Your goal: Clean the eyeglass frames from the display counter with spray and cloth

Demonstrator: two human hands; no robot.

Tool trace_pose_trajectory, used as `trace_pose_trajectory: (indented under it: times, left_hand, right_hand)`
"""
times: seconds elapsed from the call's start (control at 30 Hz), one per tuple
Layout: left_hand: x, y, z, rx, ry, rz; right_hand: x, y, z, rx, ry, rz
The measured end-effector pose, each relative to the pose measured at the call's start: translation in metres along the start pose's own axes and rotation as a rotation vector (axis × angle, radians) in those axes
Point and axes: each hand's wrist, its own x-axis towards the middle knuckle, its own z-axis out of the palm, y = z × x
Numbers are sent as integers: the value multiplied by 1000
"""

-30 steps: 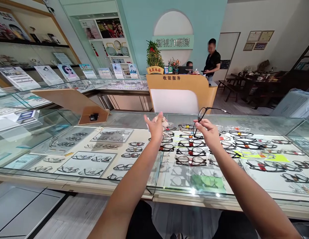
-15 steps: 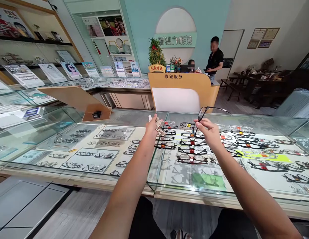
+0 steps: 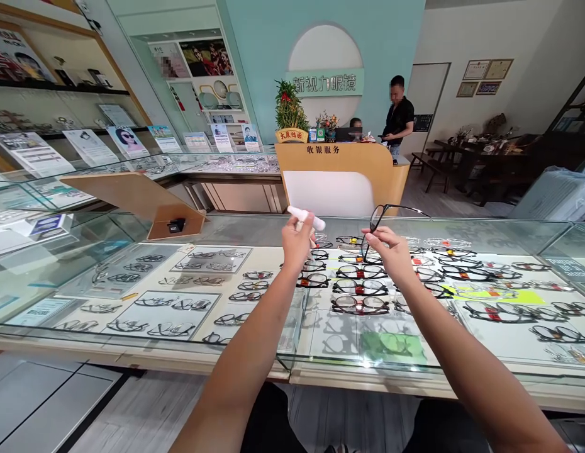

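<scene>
My left hand [image 3: 295, 244] is closed around a small white bottle [image 3: 307, 218], which lies slanted across the top of the fist. A beige cloth is bunched in the same hand, mostly hidden by the fingers. To its right, my right hand [image 3: 392, 250] pinches a pair of black-framed eyeglasses [image 3: 377, 218] with thumb and fingers. One temple of the glasses points to the right, and the other hangs down near the thumb. Both hands are above the glass display counter [image 3: 255, 228], where rows of eyeglasses [image 3: 361, 287] lie under the glass.
A tilted wooden board [image 3: 117, 192] stands on the counter at left. Behind it are a cashier desk [image 3: 330, 160] with a potted plant [image 3: 291, 110] and a standing person [image 3: 399, 119]; another person sits behind the desk. A wooden table [image 3: 467, 148] is at far right.
My left hand has turned, and the white bottle now shows lengthwise above the fist, with less of the cloth visible. My right hand keeps its hold on the glasses. The view has shifted slightly.
</scene>
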Motion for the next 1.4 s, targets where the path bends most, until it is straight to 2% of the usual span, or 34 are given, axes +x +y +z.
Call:
trace_pose_trajectory:
  times: [0.07,0.17,0.33,0.43,0.6,0.7,0.93,1.13,1.2,1.33,1.4]
  left_hand:
    - [-10,-1,7,36,-128,-5]
    - [-18,-1,13,-11,-222,-78]
    - [-20,5,14,-353,-310,-348]
    - [-20,11,11,-492,-400,-461]
    - [-23,18,6,-617,-629,-510]
    - [-25,23,6,-620,-688,-520]
    - [-26,27,3,-351,-641,-480]
    - [-26,24,5,-276,-650,-438]
    - [-27,20,8,-180,-613,-322]
    - [-31,10,12,162,-464,58]
    - [-34,7,12,228,-440,122]
  right_hand:
    - [0,0,0,-3,-11,-5]
    - [0,-1,0,-1,-19,0]
    - [0,-1,0,11,-24,11]
    - [0,-1,0,3,-30,12]
    - [1,-2,0,23,-59,-32]
    - [1,-3,0,23,-61,-46]
    - [0,-5,1,19,-79,-33]
    - [-1,-1,-1,-46,-141,-6]
    - [-2,0,-2,-71,-168,-10]
    - [-6,-3,0,-56,-275,-31]
    - [-8,-5,3,-39,-329,-43]
